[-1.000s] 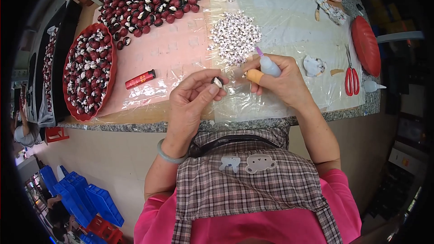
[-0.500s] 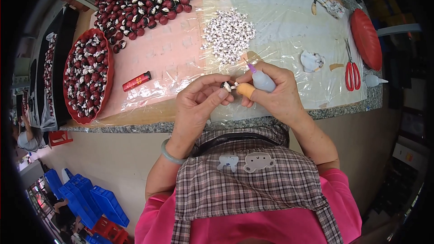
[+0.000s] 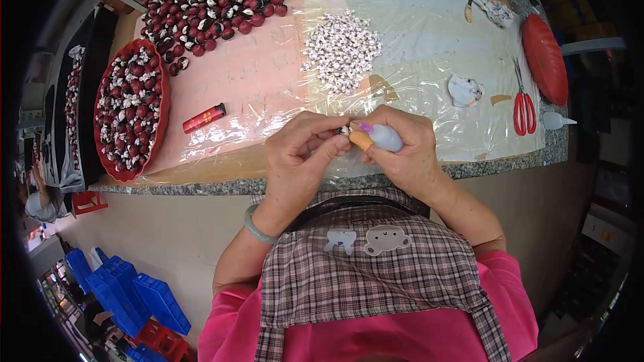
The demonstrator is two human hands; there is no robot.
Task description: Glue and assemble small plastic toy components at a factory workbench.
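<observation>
Thumb and fingers of the left hand (image 3: 295,151) pinched a small black-and-white piece (image 3: 343,131) over the table's plastic sheet (image 3: 248,87)! Facing it, the right hand (image 3: 410,144) gripped a pale squeeze bottle (image 3: 387,139), purple nozzle (image 3: 365,127) angled in, just beside that piece.

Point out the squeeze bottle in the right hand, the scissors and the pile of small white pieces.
Squeeze bottle (image 3: 388,139): head view, on its pale body.
Scissors (image 3: 521,96): head view, where blades meet red handles.
Pile of small white pieces (image 3: 343,50): head view, mid-heap.
</observation>
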